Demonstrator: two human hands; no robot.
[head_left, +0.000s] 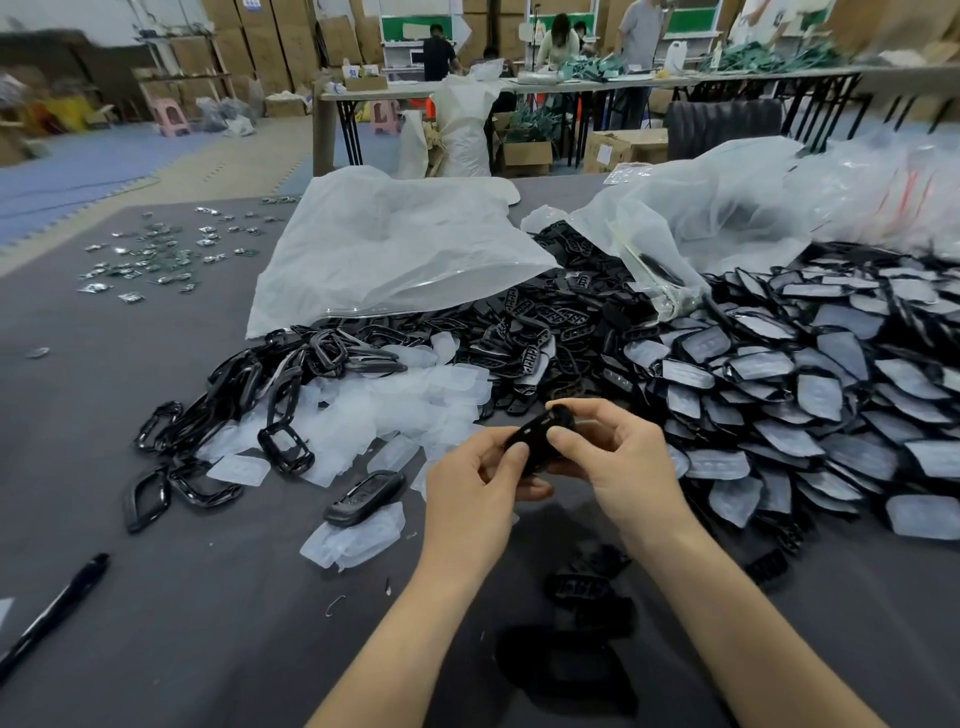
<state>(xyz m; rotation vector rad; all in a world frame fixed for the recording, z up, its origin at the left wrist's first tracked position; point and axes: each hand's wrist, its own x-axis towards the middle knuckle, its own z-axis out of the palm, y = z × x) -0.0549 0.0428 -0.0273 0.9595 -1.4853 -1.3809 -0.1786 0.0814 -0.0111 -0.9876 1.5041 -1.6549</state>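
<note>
Both hands pinch one small black oval plastic shell (540, 441) above the grey counter (156, 597), the left hand (475, 486) steadying it. The right hand (618, 462) presses its top, likely snapping parts together.

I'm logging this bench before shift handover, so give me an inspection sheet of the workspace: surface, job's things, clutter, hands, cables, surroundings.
Surface: grey cloth-covered table, bare at the near left, parts heaped across the middle and right.
Job's things: black plastic shell held above the table; behind it, heaps of black frames, translucent pads, black button plates and film-backed shells.
Clutter: black pen at the near left edge; small circuit boards scattered far left; clear plastic bags lying over the heaps.
Hands: left hand and right hand both pinch the shell.
Cables: nothing seen.
Surroundings: stacked cardboard boxes, people at long tables, pink stool.
</note>
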